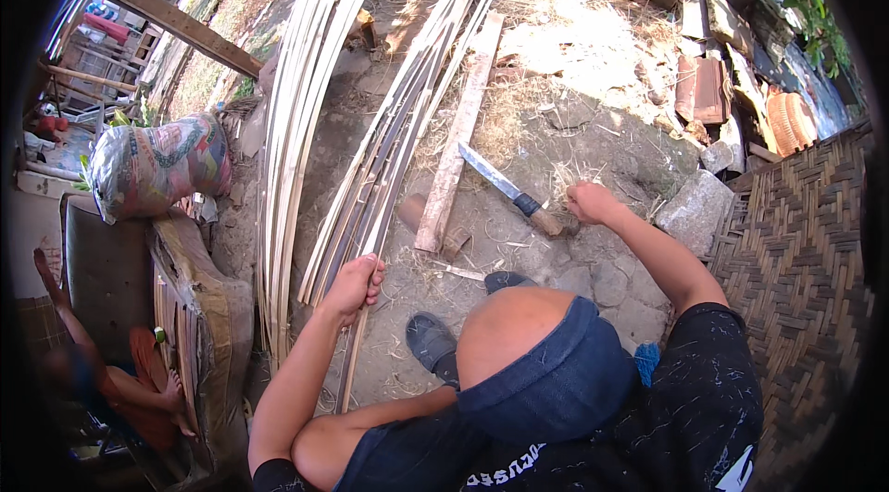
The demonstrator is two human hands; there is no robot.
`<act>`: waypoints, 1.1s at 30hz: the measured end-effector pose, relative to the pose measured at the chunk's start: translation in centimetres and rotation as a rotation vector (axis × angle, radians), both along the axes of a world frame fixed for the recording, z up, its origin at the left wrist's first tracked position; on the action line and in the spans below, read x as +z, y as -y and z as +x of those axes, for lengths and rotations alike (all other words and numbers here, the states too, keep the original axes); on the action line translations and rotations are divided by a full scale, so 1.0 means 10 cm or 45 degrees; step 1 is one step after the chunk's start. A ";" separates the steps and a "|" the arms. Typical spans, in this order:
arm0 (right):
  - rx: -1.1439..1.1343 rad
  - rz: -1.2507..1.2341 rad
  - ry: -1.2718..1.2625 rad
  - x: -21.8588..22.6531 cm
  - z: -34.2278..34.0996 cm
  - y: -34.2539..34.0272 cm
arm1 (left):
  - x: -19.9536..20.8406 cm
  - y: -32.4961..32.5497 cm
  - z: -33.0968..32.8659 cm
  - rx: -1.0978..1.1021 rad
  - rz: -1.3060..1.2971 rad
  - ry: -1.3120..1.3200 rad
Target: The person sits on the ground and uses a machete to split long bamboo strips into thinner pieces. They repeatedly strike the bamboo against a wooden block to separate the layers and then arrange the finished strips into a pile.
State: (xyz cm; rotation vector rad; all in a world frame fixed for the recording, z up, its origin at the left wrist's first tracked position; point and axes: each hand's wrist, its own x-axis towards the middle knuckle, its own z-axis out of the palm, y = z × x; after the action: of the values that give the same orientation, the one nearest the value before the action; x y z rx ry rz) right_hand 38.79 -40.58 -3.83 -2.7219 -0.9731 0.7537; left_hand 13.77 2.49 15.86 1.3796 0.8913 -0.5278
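My left hand (354, 288) is closed around a long, thin bamboo strip (351, 353). The strip's near end passes below my fist beside my bent leg, and its far part merges with a bundle of light and dark strips (394, 122) on the ground. Out to the right, my right hand (593, 203) has its fingers pressed together beside pale curly shavings (563, 179). Whether it holds some of them is hidden. Just left of it lies a large knife (505, 179) with a wooden handle, its blade tip touching a long wooden plank (454, 154).
Another bundle of pale strips (301, 131) lies farther left. A worn sofa (208, 307) carries a stuffed sack (162, 166), and another person's bare legs (153, 390) rest there. On the right are a stone block (696, 214) and a woven bamboo panel (801, 279).
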 end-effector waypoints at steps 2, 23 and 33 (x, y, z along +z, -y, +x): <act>0.077 -0.208 -0.528 0.16 -0.17 0.32 | -0.01 0.03 -0.02 0.000 0.005 -0.008; -0.111 0.295 0.401 -0.48 0.26 -1.40 | 0.25 -0.02 0.04 0.003 0.047 0.035; -0.109 0.362 0.197 -0.48 0.16 -0.07 | 0.12 0.11 0.00 0.049 -0.001 0.001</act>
State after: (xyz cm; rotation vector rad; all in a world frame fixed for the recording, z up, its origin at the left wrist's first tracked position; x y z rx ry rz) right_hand 40.38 -39.85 -8.65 -2.5800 -0.9079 0.3617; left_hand 13.76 1.41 17.11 1.3594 0.9155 -0.4981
